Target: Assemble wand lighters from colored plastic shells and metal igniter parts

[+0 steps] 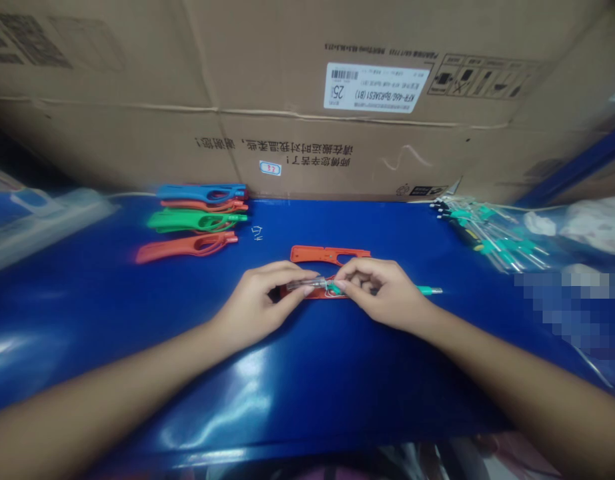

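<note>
My left hand [260,300] and my right hand [380,290] meet at the middle of the blue table [297,373]. Both pinch a thin tester screwdriver [427,291] with a clear barrel and a green end. It lies across an orange plastic shell half [315,293] under my fingers. A second orange shell half [330,254] rests just behind my hands. My fingers hide the middle of the screwdriver.
A stack of blue, orange and green plastic shells [197,217] lies at the back left, with small metal springs [258,233] beside it. Several green-handled screwdrivers [487,230] lie at the back right. A large cardboard box [307,100] walls off the back. Clear plastic bags [47,217] lie at the left.
</note>
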